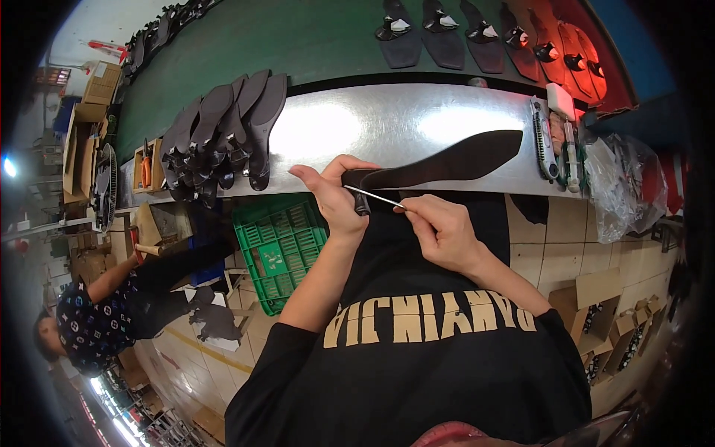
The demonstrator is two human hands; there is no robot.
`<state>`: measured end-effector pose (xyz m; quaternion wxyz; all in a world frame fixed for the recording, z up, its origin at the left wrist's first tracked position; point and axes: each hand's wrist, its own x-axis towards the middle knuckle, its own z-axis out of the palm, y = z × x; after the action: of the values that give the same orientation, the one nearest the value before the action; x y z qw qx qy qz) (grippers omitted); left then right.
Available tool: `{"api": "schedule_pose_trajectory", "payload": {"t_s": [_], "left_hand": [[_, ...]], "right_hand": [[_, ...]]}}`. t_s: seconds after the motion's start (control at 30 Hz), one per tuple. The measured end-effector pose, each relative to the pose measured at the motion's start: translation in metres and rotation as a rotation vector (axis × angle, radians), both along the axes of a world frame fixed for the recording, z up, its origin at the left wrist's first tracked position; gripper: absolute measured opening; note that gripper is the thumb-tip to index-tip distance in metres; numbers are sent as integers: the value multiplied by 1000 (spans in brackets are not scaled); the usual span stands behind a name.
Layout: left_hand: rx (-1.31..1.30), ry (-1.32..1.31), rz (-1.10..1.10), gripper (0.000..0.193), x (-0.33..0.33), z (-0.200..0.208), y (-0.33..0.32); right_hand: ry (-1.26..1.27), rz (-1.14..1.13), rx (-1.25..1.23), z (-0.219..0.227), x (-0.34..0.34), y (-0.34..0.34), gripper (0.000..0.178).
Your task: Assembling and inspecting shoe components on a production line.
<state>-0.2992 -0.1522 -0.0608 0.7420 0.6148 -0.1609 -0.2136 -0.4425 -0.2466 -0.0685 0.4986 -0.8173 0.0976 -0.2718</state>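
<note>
1. L hand (339, 200) is gripping dark sole (465, 156) over near edge of steel table (313, 141)
2. R hand (447, 232) is pinching metal rod (381, 197) by its L end
3. Sole's prob. part-done, rod work remaining; pile (212, 112) nr table's L end, can't tell

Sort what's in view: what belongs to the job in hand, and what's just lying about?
Job in hand, apparently:
dark sole, in the left hand
thin metal tool, in the right hand
probably the strapped soles heaped on the metal bench

Seemingly just lying about:
utility knife, on the bench
clear plastic bag, at its right end
green crate, below it
</note>
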Motion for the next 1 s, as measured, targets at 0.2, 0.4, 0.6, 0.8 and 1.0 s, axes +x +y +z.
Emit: {"api": "schedule_pose_trajectory", "payload": {"t_s": [0.2, 0.4, 0.6, 0.8, 1.0], "left_hand": [[-383, 803, -195, 62, 21, -8, -9], [-747, 1367, -446, 45, 6, -34, -13], [-553, 1254, -150, 43, 21, -45, -17], [-462, 1042, 108, 47, 69, 1, -13], [-420, 435, 287, 26, 175, 68, 64]], "right_hand": [[-74, 63, -67, 10, -5, 6, 15], [125, -89, -135, -2, 3, -9, 2], [108, -13, -80, -7, 16, -1, 5], [21, 48, -48, 6, 12, 19, 5], [182, -123, 62, 9, 3, -38, 10]]}}
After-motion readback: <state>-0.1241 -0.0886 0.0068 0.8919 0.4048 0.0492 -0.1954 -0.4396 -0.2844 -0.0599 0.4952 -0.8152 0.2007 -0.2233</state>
